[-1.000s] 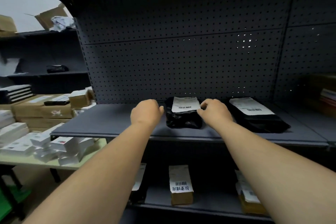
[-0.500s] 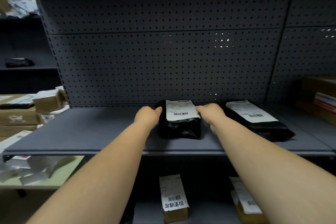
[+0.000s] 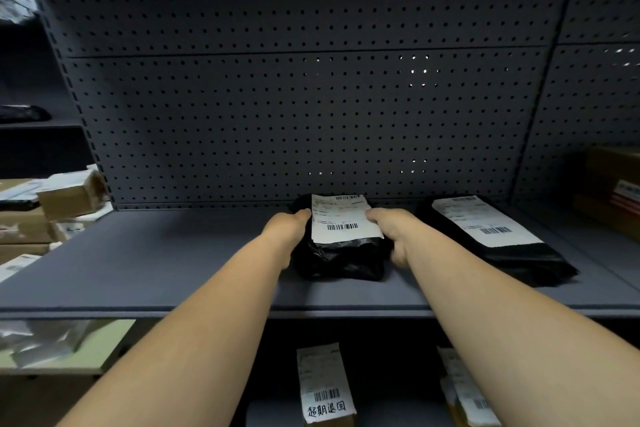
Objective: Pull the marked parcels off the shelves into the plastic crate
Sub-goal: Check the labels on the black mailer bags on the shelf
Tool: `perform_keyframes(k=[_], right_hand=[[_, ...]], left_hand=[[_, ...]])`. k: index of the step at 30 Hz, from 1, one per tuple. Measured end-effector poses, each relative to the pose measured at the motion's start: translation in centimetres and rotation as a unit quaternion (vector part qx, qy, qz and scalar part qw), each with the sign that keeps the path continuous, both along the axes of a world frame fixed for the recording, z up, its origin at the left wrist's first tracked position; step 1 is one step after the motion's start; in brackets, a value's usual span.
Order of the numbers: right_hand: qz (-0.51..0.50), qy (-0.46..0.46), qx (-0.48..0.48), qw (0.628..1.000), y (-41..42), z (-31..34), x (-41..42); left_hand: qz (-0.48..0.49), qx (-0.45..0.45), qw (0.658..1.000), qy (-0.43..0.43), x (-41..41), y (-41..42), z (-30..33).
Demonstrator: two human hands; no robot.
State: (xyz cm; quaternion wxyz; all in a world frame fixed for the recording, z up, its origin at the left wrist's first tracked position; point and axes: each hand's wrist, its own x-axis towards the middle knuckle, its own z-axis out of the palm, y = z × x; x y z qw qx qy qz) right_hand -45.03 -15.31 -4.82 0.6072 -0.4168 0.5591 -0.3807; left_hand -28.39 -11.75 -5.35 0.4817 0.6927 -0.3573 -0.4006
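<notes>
A small black plastic parcel (image 3: pixel 337 258) with a white barcode label lies on the grey shelf (image 3: pixel 156 263) against the pegboard back. My left hand (image 3: pixel 287 227) grips its left side and my right hand (image 3: pixel 391 229) grips its right side, fingers curled round the edges. A longer black parcel (image 3: pixel 512 250) with a white label lies just to the right on the same shelf. On the shelf below stands a brown parcel (image 3: pixel 325 388) whose label carries handwritten characters. No plastic crate is in view.
Another labelled parcel (image 3: pixel 467 395) sits on the lower shelf at the right. Cardboard boxes (image 3: pixel 69 198) are stacked to the left of the shelving. A brown box (image 3: pixel 613 191) stands on the neighbouring shelf at far right. A pale table (image 3: pixel 86 354) with white packets is at lower left.
Both hands have closed in from beside the small black parcel onto its two sides. The view has shifted closer to the shelf.
</notes>
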Motion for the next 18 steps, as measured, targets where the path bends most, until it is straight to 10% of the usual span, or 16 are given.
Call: perform_keyframes(k=[18], right_hand=[[-0.035,-0.083,-0.242,0.966,5.1,0.4,-1.1]], left_hand=[[0.015,-0.248,0.967,0.059,-0.9,5.2,0.6]])
